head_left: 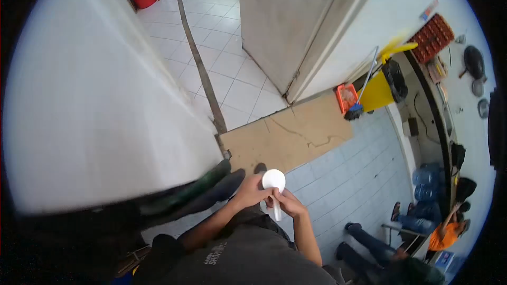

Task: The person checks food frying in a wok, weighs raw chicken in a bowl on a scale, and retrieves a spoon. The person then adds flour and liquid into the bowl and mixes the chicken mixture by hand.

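Note:
A white round-headed object with a short handle (273, 180) is held in front of my torso, its disc-like head up and the handle pointing back towards me. I cannot make out its exact kind. My left hand (250, 191) grips it from the left, just below the head. From the right, my right hand (290, 203) is closed round the neck and upper handle, with the thumb near the head. The fingertips behind the object are partly hidden.
Ahead, a brown cardboard sheet (296, 133) covers the floor at an open doorway with a door (288, 21). A white wall (111, 100) stands close on the left. Right are an orange dustpan (346, 99), a yellow bin (376, 94), water bottles (426, 175) and other people.

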A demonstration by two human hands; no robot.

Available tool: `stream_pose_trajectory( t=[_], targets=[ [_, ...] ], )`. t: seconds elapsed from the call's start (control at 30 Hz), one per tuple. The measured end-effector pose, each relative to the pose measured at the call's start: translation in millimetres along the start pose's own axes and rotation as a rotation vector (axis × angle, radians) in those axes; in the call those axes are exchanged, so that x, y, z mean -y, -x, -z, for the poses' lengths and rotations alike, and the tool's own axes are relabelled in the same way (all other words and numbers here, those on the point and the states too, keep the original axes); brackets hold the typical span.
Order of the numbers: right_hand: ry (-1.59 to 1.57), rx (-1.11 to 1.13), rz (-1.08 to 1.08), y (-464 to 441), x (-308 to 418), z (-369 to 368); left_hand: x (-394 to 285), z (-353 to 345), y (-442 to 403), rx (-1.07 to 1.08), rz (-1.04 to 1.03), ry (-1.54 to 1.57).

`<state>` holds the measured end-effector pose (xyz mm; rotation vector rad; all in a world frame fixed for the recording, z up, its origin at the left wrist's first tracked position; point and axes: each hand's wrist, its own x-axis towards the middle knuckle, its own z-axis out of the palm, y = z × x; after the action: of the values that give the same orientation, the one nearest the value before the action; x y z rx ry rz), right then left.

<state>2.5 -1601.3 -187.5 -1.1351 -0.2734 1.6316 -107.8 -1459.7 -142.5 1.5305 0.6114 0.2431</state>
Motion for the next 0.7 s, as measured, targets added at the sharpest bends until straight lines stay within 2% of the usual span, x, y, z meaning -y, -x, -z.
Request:
stream_pose_trajectory(
  t=[0.03,0.07,0.1,0.13,0.17,0.2,0.27,0.33,0.4,0.47,0.5,0.57,0.63,0.7],
  targets=[
    [-0.051,-0.011,-0.009,-4.3,25.0,9.8,-0.6,0.4,-35.7,0.117,-0.016,0.021],
    [-0.098,-0.022,-0.028,-3.6,47.8,23.6,-1.1,1.4,-67.3,0.248,-0.042,-0.194],
    [-0.076,-0.021,-0.051,-4.8,68.4,40.4,-16.6,1.7,-91.0,0.274,-0.01,-0.15],
    [0.023,-0.126,-0.06,-7.7,88.3,60.5,-28.3,2.6,-114.9,0.29,0.012,-0.115],
    [0.122,-0.221,-0.063,-12.3,108.4,79.5,-29.9,2.2,-137.2,0.254,0.007,-0.104],
    [0.143,-0.198,-0.076,-17.8,127.1,94.8,-24.8,1.3,-156.8,0.159,-0.035,-0.098],
    [0.51,-0.346,-0.115,-37.6,163.8,124.5,-28.2,15.8,-188.2,0.036,-0.086,-0.107],
    [0.611,-0.341,-0.212,-70.0,176.1,175.5,-31.6,50.5,-215.7,0.066,0.134,-0.219],
    [0.4,-0.252,-0.228,-111.5,206.6,195.7,24.9,68.0,-253.2,-0.017,0.088,-0.123],
    [0.314,-0.221,-0.251,-165.5,254.3,185.8,28.3,92.7,-285.7,-0.05,0.199,-0.229],
    [0.411,-0.11,-0.273,-198.3,274.3,188.6,12.1,108.4,-309.2,-0.065,0.188,-0.246],
    [0.672,0.117,-0.335,-265.6,307.5,202.3,-14.6,124.7,-344.9,0.013,0.518,0.31],
    [0.62,0.247,-0.46,-337.6,345.3,187.1,-26.3,139.0,-389.4,-0.091,0.556,0.415],
    [0.783,0.268,-0.329,-373.4,419.6,131.1,-38.9,155.3,-421.8,-0.187,0.609,0.512]
  ],
)
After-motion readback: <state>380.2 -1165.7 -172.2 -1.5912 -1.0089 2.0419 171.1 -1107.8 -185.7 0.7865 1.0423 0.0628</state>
